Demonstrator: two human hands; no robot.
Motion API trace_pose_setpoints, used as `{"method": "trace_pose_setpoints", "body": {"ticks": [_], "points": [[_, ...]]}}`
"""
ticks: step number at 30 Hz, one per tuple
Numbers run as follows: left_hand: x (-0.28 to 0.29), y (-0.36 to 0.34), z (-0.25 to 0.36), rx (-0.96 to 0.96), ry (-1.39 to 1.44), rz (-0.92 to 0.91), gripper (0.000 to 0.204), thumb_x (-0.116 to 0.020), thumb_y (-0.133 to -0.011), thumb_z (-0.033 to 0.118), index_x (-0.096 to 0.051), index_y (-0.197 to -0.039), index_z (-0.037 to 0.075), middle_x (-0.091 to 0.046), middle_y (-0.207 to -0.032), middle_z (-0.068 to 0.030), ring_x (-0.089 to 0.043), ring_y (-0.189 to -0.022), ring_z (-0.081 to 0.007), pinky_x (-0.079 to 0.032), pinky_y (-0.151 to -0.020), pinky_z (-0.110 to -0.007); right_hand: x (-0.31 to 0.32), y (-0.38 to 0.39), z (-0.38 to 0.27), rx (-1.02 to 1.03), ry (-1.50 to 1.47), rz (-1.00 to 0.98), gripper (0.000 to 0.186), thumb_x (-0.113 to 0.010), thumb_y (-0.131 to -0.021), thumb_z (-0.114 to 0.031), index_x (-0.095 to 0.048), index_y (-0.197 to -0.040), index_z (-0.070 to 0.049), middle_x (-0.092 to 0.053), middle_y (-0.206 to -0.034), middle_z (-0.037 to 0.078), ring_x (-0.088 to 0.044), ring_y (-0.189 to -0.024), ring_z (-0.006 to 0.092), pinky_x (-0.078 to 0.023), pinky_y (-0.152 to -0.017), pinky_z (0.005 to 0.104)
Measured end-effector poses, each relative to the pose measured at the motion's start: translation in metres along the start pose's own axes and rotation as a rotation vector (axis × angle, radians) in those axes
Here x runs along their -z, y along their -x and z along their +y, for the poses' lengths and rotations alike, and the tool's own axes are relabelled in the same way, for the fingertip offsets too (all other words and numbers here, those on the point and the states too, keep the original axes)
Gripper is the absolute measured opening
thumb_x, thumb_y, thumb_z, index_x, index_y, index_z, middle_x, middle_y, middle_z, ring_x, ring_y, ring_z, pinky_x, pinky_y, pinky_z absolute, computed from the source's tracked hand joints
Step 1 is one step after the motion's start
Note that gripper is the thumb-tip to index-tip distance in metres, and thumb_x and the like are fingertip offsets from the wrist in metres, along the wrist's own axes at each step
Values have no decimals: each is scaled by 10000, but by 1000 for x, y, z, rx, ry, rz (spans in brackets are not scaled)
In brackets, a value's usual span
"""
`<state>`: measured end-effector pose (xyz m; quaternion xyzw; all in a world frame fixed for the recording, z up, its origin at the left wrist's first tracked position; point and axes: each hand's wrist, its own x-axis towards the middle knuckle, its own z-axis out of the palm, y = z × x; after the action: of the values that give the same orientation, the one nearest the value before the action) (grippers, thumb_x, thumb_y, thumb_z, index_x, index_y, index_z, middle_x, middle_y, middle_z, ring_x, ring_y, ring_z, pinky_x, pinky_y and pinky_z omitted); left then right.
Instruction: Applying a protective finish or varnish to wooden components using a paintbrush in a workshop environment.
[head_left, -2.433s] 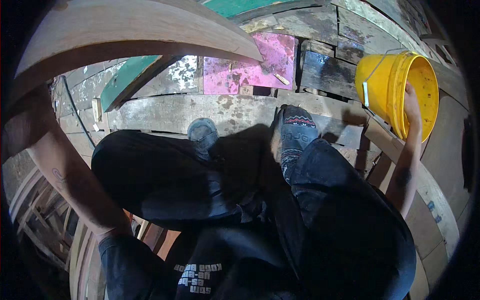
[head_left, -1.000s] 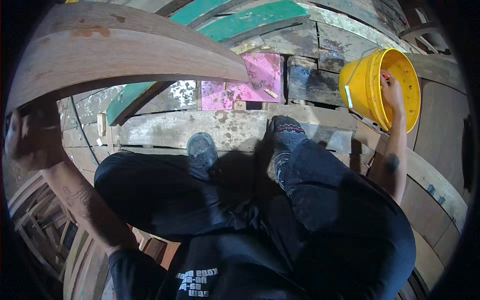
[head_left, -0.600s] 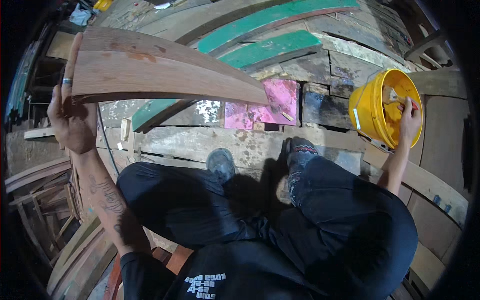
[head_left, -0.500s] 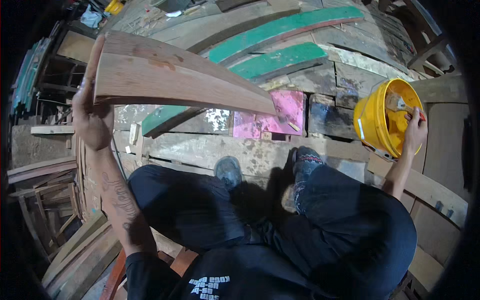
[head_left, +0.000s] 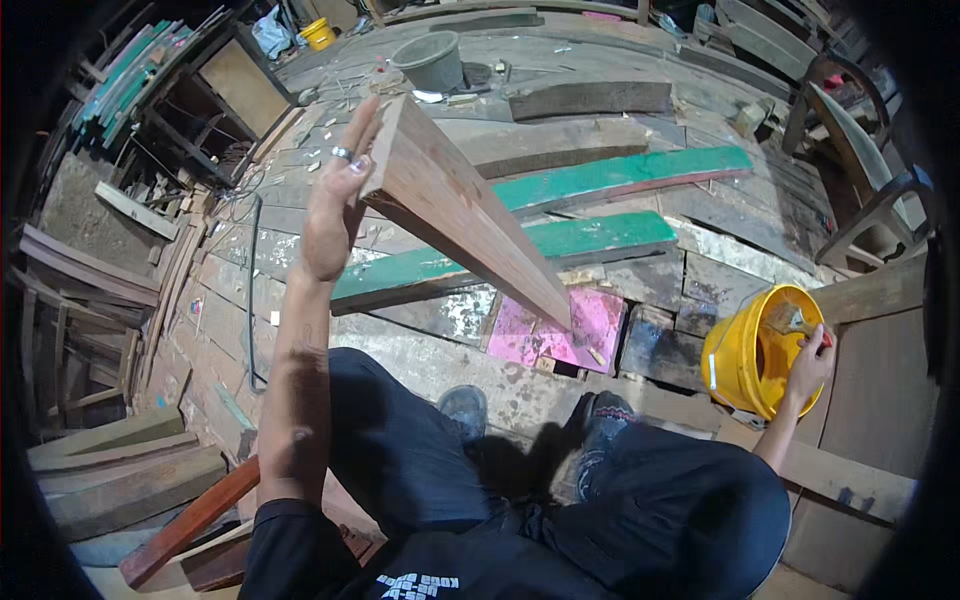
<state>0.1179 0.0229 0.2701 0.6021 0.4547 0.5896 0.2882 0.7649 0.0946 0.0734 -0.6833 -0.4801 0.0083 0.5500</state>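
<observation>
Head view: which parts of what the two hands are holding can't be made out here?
- Long curved wooden plank: the left hand covers its upper end, so the grip on the far face is hidden.
- Paintbrush in the round yellow plastic bucket: the right hand covers the handle; the bristles are too small to judge.
- Bucket contents: the wall hides the bottom.
- Grey pot: too far and small to see inside.

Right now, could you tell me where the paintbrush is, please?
In the head view the paintbrush is at the right, held by the right hand inside the mouth of the yellow bucket, just right of the pink board.
</observation>
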Motion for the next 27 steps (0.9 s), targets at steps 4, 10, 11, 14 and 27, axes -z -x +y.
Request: {"method": "trace_pose_setpoints", "body": {"ticks": [4, 10, 11, 14, 27], "points": [[7, -3, 3, 50, 4, -68, 713, -446, -920, 287, -289, -1519, -65, -335, -1554, -218, -291, -1458, -287, -188, -1196, -356, 10, -36, -74, 15, -186, 78, 271, -587, -1015, -223, -639, -1107, 27, -664, -970, 79, -637, -775, 115, -551, -679, 273], [0, -1, 5, 30, 24, -24, 694, -470, -916, 316, -346, -1493, -49, -424, -1457, -202, -374, -1382, -267, -226, -1174, -352, -12, -59, -274, 232, -418, -260, 320, -599, -1006, -270, -650, -1148, 13, -669, -1008, 64, -630, -853, 94, -518, -796, 255], [0, 0, 6, 43, 22, -37, 697, -475, -918, 317, -340, -1494, -52, -417, -1462, -206, -375, -1381, -271, -234, -1170, -351, -21, -54, -304, 178, -455, -410, 335, -598, -1005, -291, -643, -1170, -2, -672, -984, 59, -641, -833, 92, -513, -765, 238], [-5, -1, 6, 47, 42, -73, 695, -479, -925, 311, -330, -1496, -56, -414, -1463, -207, -381, -1374, -275, -246, -1164, -350, -42, -46, -376, 252, -439, -789, 365, -586, -1007, -336, -633, -1180, -18, -684, -931, 45, -655, -758, 90, -505, -713, 219], [-7, 12, 9, 80, 9, 32, 699, -466, -941, 355, -318, -1513, -18, -369, -1529, -169, -365, -1405, -263, -256, -1172, -371, -93, 44, -500, 334, -685, -1096, 315, -548, -1034, -284, -626, -925, 2, -631, -701, 53, -550, -567, 92, -465, -509, 264]]}}
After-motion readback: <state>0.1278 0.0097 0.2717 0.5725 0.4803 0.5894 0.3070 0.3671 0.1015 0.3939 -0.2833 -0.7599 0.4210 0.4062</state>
